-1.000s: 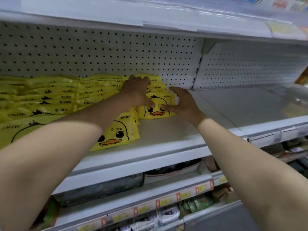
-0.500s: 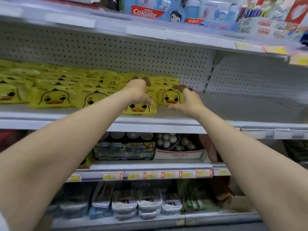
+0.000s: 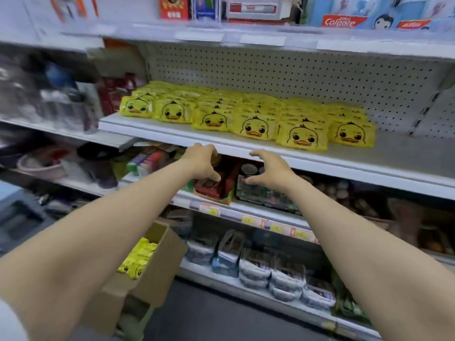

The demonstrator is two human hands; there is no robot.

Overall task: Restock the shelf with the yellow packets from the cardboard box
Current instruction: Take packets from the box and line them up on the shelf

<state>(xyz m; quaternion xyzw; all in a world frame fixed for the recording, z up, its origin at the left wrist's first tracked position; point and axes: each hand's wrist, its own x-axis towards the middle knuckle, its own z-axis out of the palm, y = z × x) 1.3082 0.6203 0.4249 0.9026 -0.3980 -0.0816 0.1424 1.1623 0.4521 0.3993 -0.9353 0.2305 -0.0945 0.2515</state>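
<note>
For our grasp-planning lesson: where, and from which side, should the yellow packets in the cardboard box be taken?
Pinch the yellow packets across their upturned edges, coming down through the open top of the cardboard box. They seem packed side by side, and the box walls would likely block any sideways approach.

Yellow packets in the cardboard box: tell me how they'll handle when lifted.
Probably soft and floppy: the yellow packets slump unevenly in the cardboard box. Likely light; shelf stacks sit several high without crushing. Glossy film may be slippery.
</note>
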